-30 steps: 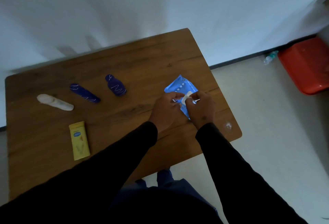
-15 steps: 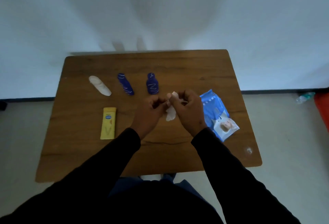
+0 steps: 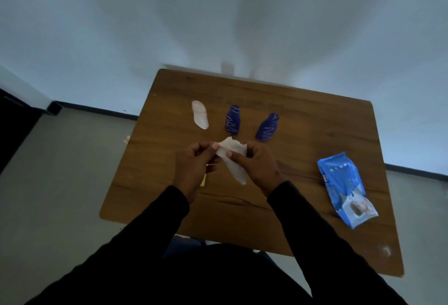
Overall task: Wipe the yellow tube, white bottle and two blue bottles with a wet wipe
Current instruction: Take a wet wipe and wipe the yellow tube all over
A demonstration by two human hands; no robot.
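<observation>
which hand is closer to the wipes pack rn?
Right. The right hand is mid-table, pinching the wet wipe, with bare wood between it and the wipes pack near the table's right edge. The left hand holds the wipe's other side, farther away.

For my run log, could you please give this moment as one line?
stage: unfolding | both hands: left hand, right hand pinch white wet wipe | white bottle, two blue bottles: untouched

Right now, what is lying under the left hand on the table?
Under the left hand only a thin yellow edge shows: the yellow tube, lying on the table. The hand, which holds the wet wipe, covers most of the tube.
</observation>
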